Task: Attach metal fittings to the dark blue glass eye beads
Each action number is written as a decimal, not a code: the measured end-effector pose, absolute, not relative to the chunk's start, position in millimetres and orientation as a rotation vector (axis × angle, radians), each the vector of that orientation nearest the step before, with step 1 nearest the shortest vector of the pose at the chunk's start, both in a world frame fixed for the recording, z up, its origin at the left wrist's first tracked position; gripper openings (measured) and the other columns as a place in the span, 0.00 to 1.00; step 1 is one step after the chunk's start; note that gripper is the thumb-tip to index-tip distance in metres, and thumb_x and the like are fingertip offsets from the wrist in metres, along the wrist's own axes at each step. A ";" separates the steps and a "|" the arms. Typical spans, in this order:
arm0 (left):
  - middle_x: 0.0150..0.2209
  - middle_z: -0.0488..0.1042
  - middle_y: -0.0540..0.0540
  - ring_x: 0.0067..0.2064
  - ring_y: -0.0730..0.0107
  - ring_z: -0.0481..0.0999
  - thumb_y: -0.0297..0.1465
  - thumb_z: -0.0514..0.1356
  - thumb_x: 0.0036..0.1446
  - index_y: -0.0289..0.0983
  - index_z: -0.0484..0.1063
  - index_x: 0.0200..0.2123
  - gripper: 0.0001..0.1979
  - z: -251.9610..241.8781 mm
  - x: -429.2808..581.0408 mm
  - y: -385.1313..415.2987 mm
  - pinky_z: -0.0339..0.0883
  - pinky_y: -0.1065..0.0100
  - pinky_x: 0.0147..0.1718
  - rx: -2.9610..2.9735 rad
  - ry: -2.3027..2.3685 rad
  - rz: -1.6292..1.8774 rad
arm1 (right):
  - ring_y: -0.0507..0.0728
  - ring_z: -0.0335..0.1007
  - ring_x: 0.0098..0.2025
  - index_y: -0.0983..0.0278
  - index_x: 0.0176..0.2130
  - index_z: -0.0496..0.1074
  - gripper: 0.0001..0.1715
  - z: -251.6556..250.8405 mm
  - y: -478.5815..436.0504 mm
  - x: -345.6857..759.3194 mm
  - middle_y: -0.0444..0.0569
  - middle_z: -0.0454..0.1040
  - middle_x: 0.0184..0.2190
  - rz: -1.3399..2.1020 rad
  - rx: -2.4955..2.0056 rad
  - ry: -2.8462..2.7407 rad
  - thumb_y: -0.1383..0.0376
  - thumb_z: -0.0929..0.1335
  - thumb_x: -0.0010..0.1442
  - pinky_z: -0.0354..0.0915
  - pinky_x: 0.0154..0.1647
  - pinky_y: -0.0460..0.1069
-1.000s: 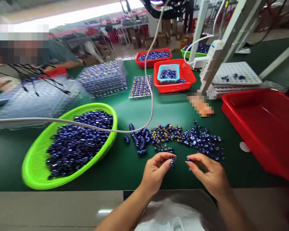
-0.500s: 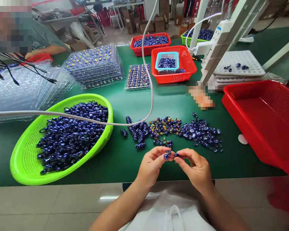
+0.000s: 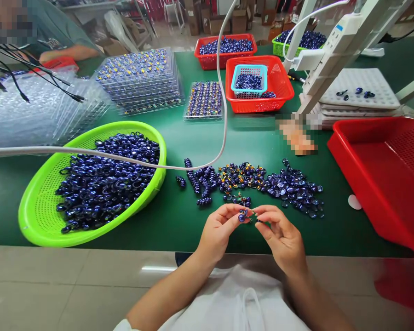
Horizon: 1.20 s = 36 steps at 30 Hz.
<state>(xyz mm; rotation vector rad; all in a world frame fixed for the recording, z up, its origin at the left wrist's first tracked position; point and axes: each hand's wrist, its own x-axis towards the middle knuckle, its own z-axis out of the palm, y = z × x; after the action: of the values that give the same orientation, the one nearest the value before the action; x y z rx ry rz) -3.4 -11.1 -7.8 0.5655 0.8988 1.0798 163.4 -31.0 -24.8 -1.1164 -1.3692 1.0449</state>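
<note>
Glossy blue bead sits pinched at the fingertips of our left hand, just above the near edge of the desk. Our right hand is closed too, thumb and forefinger nipping a second small dark piece right against the bead; what that piece is, we can't tell at this size.

Handling call: bead looks like glazed glass or hard plastic, so light, stiff, slick. We'd say grip across the widest part with fingertip pads, light squeeze, since it would likely shoot out under hard pressure. If it is glass, it could chip on a drop.

Just beyond the hands, three loose heaps lie side by side on the desk: short strung bead stacks on the left, mixed pieces with orange and yellow specks in the middle, flat blue pieces on the right.

Left of those: green oval basket heaped with blue parts, a white cable running over it. Right: red bin, nothing visible in the part we see.

Further back: clear stacked trays, a red basket holding a small blue basket, a white pegged tray. Another person's arm shows far left.
</note>
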 end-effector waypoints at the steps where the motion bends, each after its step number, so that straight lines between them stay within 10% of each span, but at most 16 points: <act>1: 0.39 0.83 0.42 0.41 0.67 0.81 0.32 0.71 0.54 0.34 0.79 0.38 0.10 -7.9 -1.4 -12.2 0.74 0.65 0.46 0.551 0.876 1.072 | 0.55 0.72 0.48 0.57 0.42 0.73 0.07 -25.1 -30.8 161.5 0.47 0.72 0.44 1.049 -1.087 -1.346 0.69 0.69 0.64 0.72 0.48 0.50; 13: 0.33 0.83 0.44 0.36 0.69 0.82 0.31 0.73 0.51 0.33 0.81 0.37 0.11 -8.6 -3.9 -13.7 0.76 0.69 0.40 0.449 0.871 1.041 | 0.53 0.74 0.41 0.57 0.46 0.74 0.17 -18.2 -26.2 165.7 0.46 0.75 0.39 0.561 -1.169 -1.685 0.74 0.72 0.60 0.71 0.43 0.48; 36: 0.36 0.85 0.45 0.37 0.63 0.81 0.32 0.69 0.54 0.41 0.85 0.39 0.08 -3.9 -4.2 -18.1 0.75 0.65 0.40 1.002 1.141 1.199 | 0.53 0.80 0.30 0.59 0.37 0.80 0.03 -10.9 -29.0 144.7 0.44 0.82 0.33 1.180 -1.234 -1.097 0.64 0.74 0.59 0.80 0.34 0.48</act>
<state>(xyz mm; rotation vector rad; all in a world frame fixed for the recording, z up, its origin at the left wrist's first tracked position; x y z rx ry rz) -4.2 -18.1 -3.9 1.0017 1.1413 1.1988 144.7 -29.0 -10.9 -1.2343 -1.0970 1.1802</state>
